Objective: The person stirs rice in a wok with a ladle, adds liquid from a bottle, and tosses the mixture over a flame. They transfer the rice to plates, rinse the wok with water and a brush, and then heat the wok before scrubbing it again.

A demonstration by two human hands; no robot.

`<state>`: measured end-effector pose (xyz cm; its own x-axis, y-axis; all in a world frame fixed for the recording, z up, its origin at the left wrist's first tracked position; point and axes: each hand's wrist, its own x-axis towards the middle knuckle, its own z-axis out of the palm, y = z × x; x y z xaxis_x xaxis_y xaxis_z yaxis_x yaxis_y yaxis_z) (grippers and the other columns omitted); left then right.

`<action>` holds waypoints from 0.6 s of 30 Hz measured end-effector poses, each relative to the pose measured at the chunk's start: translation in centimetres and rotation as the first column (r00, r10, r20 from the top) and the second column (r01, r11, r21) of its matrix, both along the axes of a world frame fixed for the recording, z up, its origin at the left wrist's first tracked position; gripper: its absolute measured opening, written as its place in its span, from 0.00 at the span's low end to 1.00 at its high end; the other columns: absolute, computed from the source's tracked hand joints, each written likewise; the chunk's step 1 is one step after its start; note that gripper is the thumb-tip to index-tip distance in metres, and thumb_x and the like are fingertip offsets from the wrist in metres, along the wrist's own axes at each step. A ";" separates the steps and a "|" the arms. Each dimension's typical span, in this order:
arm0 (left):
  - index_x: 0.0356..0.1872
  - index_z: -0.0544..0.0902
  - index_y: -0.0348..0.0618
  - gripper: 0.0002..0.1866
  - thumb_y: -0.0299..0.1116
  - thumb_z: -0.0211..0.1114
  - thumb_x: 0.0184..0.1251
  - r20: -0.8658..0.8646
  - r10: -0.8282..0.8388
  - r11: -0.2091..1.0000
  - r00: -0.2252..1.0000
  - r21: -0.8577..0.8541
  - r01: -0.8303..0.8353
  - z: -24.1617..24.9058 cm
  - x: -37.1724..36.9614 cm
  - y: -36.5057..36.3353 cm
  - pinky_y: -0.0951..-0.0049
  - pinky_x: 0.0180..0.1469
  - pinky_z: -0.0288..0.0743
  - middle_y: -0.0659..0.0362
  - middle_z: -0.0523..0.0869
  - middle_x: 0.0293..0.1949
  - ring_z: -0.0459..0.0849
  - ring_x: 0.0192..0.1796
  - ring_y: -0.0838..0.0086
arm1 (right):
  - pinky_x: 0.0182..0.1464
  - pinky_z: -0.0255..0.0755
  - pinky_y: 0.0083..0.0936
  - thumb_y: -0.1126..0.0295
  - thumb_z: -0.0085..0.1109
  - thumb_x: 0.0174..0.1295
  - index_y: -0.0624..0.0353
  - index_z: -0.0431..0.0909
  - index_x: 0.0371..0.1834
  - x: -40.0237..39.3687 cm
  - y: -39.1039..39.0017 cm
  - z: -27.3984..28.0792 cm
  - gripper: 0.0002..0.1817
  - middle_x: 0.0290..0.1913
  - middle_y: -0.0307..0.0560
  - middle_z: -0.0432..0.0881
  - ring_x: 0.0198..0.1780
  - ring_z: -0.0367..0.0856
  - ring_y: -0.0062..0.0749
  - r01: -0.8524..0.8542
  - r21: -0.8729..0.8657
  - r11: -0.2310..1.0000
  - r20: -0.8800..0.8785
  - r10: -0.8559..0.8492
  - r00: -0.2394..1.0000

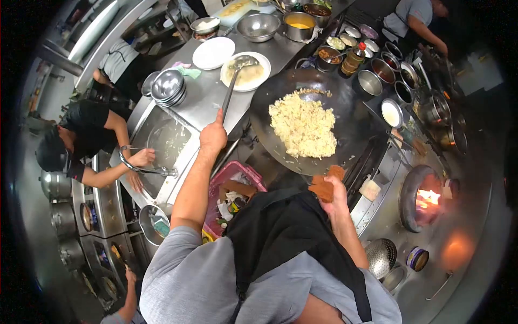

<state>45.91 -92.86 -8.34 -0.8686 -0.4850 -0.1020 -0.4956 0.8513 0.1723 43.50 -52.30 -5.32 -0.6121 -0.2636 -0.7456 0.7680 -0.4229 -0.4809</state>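
My left hand (213, 136) is closed around the long handle of a ladle (229, 97). The ladle's bowl rests in a white dish (264, 76) with pale food or liquid in it. A brown cloth (322, 189) is gripped in my right hand (339, 197), at the near rim of a large dark wok (264, 132). In the wok lies a heap of yellowish fried rice (303, 125). Whether the cloth is wrapped fully around the rim cannot be made out.
A lit burner (428, 198) flames at right, near a perforated strainer (381, 256). Beyond the wok stand a sauce bottle (353, 59) and several pots. Left are stacked metal bowls (168, 86) and a co-worker (89, 129) at a sink. A pink bin (253, 175) sits below.
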 end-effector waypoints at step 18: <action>0.77 0.57 0.46 0.36 0.20 0.56 0.67 -0.232 0.120 0.338 0.965 0.924 0.180 13.9 12.1 8.4 0.80 0.19 0.68 0.63 0.78 0.24 0.70 0.16 0.84 | 0.57 0.76 0.44 0.68 0.58 0.52 0.61 0.67 0.63 7.4 1.3 -0.8 0.32 0.58 0.56 0.77 0.62 0.75 0.46 0.091 0.039 0.995 -0.261 -0.078 0.962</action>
